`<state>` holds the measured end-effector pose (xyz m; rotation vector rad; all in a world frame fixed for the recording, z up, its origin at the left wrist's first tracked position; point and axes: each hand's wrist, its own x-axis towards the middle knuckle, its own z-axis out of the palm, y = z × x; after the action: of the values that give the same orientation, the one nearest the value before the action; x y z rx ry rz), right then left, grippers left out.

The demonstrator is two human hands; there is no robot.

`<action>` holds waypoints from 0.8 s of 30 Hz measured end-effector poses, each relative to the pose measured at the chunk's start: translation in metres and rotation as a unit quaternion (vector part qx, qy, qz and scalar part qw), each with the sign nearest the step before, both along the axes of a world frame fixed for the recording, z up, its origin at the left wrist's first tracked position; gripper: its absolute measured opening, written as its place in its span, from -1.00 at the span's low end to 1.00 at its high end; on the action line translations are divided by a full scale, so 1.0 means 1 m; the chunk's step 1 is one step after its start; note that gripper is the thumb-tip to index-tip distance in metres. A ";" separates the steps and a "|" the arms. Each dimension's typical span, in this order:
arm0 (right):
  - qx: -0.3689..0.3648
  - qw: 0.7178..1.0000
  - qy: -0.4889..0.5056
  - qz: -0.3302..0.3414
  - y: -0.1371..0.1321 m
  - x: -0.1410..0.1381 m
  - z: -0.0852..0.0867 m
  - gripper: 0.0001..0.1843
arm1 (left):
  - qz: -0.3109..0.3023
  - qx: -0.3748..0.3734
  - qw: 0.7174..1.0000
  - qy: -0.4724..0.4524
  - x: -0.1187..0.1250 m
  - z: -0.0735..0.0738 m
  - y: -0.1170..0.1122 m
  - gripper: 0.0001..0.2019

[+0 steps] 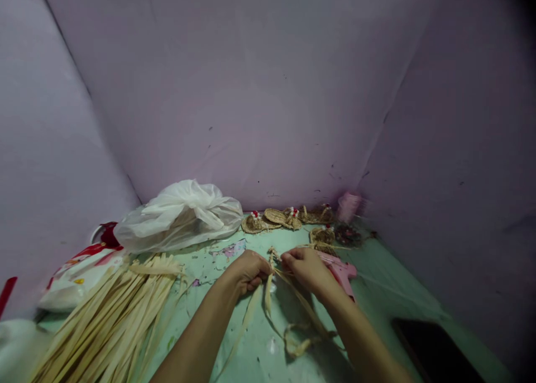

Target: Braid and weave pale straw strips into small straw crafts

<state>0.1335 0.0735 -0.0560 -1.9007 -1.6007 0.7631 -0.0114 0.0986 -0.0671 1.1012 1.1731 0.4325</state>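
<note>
Between my hands a short braid of pale dried-leaf strips (272,253) rises, with loose strip ends trailing down toward me. My left hand (250,268) is closed with its fingers curled, pinching the strips from the left. From the right, my right hand (305,264) pinches the strips near the same spot, thumb and fingertips together. Below the right wrist lies a curled length of braid (296,346) on the green tabletop (255,349). Just beyond my right hand a pink glue gun (344,270) is partly hidden.
Several woven slippers with red and white beads (285,218) line the back wall. On the left are a white plastic bag (188,215), a bundle of loose strips (113,321) and a red-and-white packet (79,271). A pink spool (348,205) stands back right; a dark phone (435,349) lies front right.
</note>
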 end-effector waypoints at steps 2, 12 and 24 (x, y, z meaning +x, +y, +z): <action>-0.018 1.000 0.015 0.010 0.000 -0.005 -0.002 -0.75 | -0.005 0.002 1.000 0.002 0.000 0.000 0.000 -0.90; -0.095 0.974 0.204 -0.018 0.000 -0.026 -0.022 -0.87 | -0.022 0.015 1.000 -0.016 -0.003 -0.002 0.001 -0.91; -0.134 0.946 0.294 -0.021 -0.004 -0.019 -0.019 -0.87 | -0.077 0.186 0.952 0.233 -0.001 0.016 -0.007 -0.88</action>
<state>0.1143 0.0698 -0.0753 -1.6453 -1.1205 1.4275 -0.0124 0.0914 -0.0515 1.6743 1.4362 0.2826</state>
